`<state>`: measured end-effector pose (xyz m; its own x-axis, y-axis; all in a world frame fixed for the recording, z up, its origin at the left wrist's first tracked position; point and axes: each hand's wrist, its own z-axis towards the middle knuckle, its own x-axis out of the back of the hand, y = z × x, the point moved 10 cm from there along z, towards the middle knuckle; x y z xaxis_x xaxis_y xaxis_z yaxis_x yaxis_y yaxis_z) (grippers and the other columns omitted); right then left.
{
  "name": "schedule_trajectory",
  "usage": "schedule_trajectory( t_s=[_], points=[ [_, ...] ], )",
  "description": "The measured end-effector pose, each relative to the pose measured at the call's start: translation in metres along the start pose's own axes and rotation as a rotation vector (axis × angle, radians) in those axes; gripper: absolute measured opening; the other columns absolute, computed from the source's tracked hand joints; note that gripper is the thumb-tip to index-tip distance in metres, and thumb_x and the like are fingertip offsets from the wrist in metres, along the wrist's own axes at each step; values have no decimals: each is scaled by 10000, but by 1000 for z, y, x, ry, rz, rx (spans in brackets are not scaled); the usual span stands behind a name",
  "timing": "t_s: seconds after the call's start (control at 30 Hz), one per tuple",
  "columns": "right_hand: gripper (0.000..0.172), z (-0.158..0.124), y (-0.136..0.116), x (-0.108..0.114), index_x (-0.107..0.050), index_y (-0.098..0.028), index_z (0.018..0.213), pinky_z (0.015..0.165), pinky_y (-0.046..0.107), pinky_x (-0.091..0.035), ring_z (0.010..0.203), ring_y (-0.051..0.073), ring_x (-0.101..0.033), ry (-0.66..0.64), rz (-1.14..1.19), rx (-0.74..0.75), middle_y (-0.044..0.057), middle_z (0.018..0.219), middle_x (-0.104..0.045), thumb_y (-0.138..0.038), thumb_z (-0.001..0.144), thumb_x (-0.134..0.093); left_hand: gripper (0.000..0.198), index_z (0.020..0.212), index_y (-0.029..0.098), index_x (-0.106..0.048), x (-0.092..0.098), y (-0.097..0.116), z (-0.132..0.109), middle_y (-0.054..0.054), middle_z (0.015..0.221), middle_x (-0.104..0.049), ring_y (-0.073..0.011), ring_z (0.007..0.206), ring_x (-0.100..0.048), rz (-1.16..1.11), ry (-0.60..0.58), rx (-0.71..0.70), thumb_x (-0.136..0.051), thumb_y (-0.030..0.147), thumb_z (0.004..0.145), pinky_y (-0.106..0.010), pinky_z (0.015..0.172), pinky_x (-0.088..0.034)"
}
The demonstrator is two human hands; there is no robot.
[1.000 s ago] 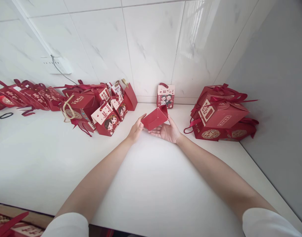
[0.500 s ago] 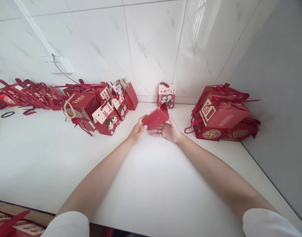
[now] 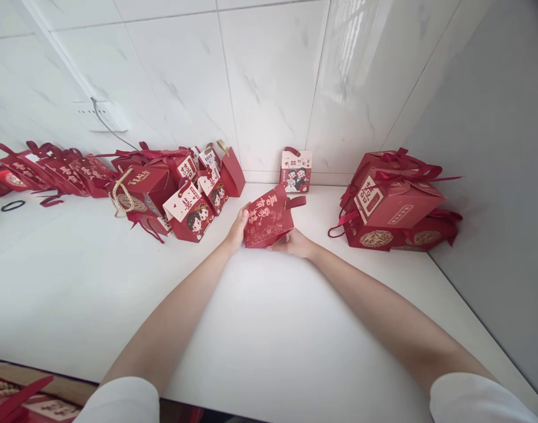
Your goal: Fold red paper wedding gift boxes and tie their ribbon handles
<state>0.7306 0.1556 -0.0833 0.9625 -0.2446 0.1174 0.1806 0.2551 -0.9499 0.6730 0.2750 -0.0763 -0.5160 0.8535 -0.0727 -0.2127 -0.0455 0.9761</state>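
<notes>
Between my hands, above the white table, is a tilted red gift box [image 3: 269, 218] with gold-pink lettering and a ribbon loop at its upper right. My left hand [image 3: 238, 230] grips the box's left edge, thumb on the near side. My right hand [image 3: 295, 242] holds it from below at the lower right; some of its fingers are hidden behind the box. Just beyond stands a small pink-and-red gift box [image 3: 296, 173] with a cartoon couple, close against the tiled wall.
Several red gift boxes [image 3: 190, 214] crowd the left of the white table [image 3: 269, 329]. More red boxes [image 3: 396, 202] are stacked at right beside a grey panel [image 3: 493, 176]. A black ring [image 3: 13, 205] lies far left. A cable [image 3: 110, 126] hangs from the wall socket.
The red gift box has turned in my hands, so its lettered face and ribbon loop now show. My right hand has shifted slightly down, from beside the box to under its lower right.
</notes>
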Motion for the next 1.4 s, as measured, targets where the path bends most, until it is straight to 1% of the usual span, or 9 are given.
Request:
schedule_trajectory(
  t_s=[0.27, 0.47, 0.53, 0.63, 0.77, 0.87, 1.0, 1.17, 1.4],
  points=[
    [654, 6, 7, 12, -506, -247, 1350, 1022, 468, -481, 1173, 252, -576, 99, 0, 48, 86, 1298, -588, -469, 778, -735, 585, 1344, 244, -543, -1, -8, -1, -72, 1412, -559, -305, 1353, -465, -102, -99, 142, -619, 545, 847, -471, 1149, -372],
    [427, 8, 13, 9, -651, -234, 1147, 1031, 478, -471, 1176, 269, -571, 54, -153, 43, 72, 1241, -614, -464, 791, -702, 536, 1277, 216, -595, 4, -12, -3, -92, 1311, -637, -293, 1252, -567, -258, -40, 204, -633, 527, 842, -457, 1103, -443],
    [525, 7, 11, 9, -570, -241, 1277, 1000, 485, -488, 1151, 273, -586, 68, -193, 33, 88, 1253, -604, -422, 798, -687, 517, 1261, 201, -602, 8, -10, -2, -97, 1259, -667, -288, 1218, -595, -303, 15, 191, -605, 528, 860, -455, 1089, -459],
    [767, 3, 3, 25, -243, -276, 1506, 852, 459, -554, 1107, 277, -603, 226, -219, 30, 122, 1370, -517, -373, 836, -604, 526, 1277, 196, -575, 19, -8, -1, -95, 1252, -669, -279, 1194, -612, -312, 133, 152, -621, 506, 854, -451, 1080, -470],
    [845, -11, -28, 49, 4, -354, 1542, 791, 436, -553, 1117, 283, -563, 486, -324, 114, 91, 1557, -285, -362, 868, -507, 555, 1280, 204, -550, 27, -4, -1, -95, 1300, -639, -277, 1208, -601, -273, 220, 87, -670, 491, 821, -447, 1073, -473],
    [858, -18, -41, 54, 78, -384, 1532, 715, 409, -551, 1098, 283, -558, 551, -350, 112, 62, 1598, -189, -373, 877, -477, 544, 1250, 199, -565, 27, -1, 0, -102, 1297, -638, -281, 1208, -601, -244, 230, 33, -697, 479, 803, -452, 1072, -471],
    [766, -21, -46, 52, -45, -366, 1525, 669, 380, -545, 1027, 256, -580, 585, -384, 134, 77, 1585, -202, -333, 878, -454, 507, 1214, 198, -585, 31, -2, 0, -101, 1282, -645, -277, 1180, -620, -244, 261, 11, -713, 458, 798, -443, 1064, -478],
    [597, -20, -33, 59, -299, -291, 1402, 588, 336, -529, 867, 210, -617, 627, -396, 166, 112, 1343, -488, -269, 842, -503, 486, 1199, 215, -599, 36, -2, -2, -88, 1261, -661, -256, 1182, -622, -287, 330, 24, -712, 469, 800, -393, 1069, -475],
    [381, -17, -33, 57, -448, -259, 1207, 592, 294, -513, 765, 159, -623, 596, -426, 188, 61, 1202, -577, -188, 835, -486, 529, 1235, 229, -607, 39, -2, -5, -74, 1329, -626, -230, 1249, -577, -431, 447, 68, -423, 617, 926, -361, 1075, -464]
  ],
)
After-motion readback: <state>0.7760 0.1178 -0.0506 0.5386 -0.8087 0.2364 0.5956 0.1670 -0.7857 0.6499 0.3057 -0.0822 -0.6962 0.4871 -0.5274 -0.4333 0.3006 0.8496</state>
